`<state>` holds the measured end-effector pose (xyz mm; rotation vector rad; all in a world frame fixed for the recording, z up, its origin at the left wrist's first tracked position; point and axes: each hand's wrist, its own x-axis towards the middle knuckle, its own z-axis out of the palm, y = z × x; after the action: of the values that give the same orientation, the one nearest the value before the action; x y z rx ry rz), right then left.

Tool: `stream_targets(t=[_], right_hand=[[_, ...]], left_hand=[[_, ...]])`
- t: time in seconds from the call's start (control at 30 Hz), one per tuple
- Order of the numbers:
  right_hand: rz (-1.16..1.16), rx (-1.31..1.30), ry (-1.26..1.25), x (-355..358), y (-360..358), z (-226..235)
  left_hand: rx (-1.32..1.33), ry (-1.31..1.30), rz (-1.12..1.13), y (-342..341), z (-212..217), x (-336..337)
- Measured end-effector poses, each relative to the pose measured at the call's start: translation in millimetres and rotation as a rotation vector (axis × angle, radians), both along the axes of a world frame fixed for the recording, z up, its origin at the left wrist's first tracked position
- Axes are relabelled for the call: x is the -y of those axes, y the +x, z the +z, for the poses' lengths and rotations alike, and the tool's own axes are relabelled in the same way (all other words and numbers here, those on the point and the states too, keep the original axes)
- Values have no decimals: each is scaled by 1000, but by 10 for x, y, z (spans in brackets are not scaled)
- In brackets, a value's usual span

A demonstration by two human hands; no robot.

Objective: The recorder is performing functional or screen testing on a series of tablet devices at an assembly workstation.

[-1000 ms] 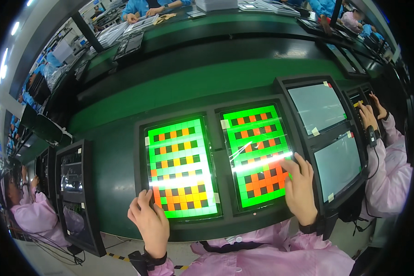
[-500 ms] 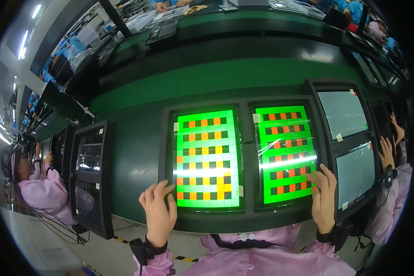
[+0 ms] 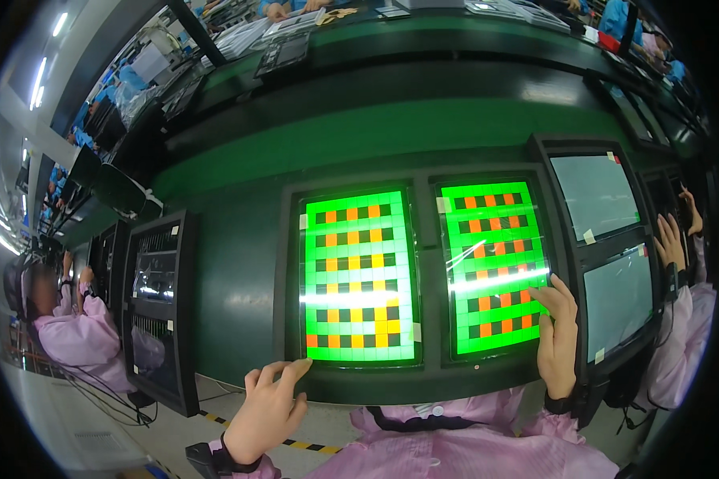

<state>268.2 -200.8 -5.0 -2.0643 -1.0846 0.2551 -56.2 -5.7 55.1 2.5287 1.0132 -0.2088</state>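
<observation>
Two lit screens lie side by side in a black frame (image 3: 426, 279) in front of me. The left screen (image 3: 355, 267) shows a green grid with black, orange and yellow squares; the right screen (image 3: 495, 255) has green, black and orange-red ones. With its index finger stretched out, my left hand (image 3: 268, 407) reaches the lower left corner of the left screen, other fingers loosely bent. My right hand (image 3: 558, 335) rests at the right edge of the right screen, fingers apart, a fingertip over its lower right part. Neither hand holds anything.
Right of me stands a black frame (image 3: 575, 249) with two grey screens, beside a co-worker's hands (image 3: 673, 239). At left is another frame with dark screens (image 3: 153, 275), near a co-worker in pink (image 3: 76, 335). A green bench (image 3: 232, 295) runs beneath.
My left hand has moved down from the left screen's side to its lower corner, finger extended. Orange squares along that screen's left edge have turned green. My right hand has shifted slightly upward.
</observation>
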Motion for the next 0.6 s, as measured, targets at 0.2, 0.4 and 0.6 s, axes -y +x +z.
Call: stream_targets(t=[0.2,0.4,0.6], right_hand=[[84,187,-7,-126,53,170],[268,230,-17,-444,395,485],[416,355,-123,-1162,770,163]], left_hand=[[413,261,-146,838,-183,-800],[150,451,-304,879,-461,-1176],[-25,73,-384,435,82,-385]])
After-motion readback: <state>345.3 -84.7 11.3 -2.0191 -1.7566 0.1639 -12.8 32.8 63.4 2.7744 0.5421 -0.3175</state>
